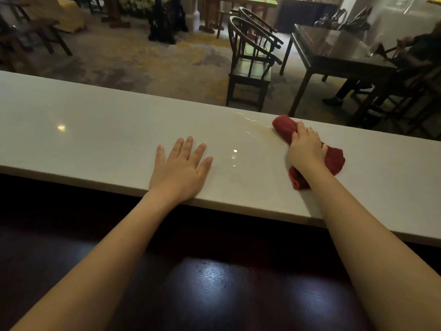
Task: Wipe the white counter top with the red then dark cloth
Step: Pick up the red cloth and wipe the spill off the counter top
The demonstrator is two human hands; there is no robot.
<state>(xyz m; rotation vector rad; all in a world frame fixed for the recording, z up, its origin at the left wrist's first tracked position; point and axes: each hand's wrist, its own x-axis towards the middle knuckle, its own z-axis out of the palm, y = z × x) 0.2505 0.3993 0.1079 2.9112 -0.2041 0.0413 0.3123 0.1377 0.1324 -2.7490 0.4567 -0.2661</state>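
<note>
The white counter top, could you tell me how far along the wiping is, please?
Early. The right hand presses the red cloth on the white counter top; the left hand rests flat. A wet streak beside the cloth remains. No dark cloth is visible, so that pass is left.

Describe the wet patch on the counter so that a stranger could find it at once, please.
Start from the long white counter across the view. Between the flat left hand and the right hand pressing the red cloth lies the wet patch. Only there, thin shiny outlines break the dry, even surface.
</note>
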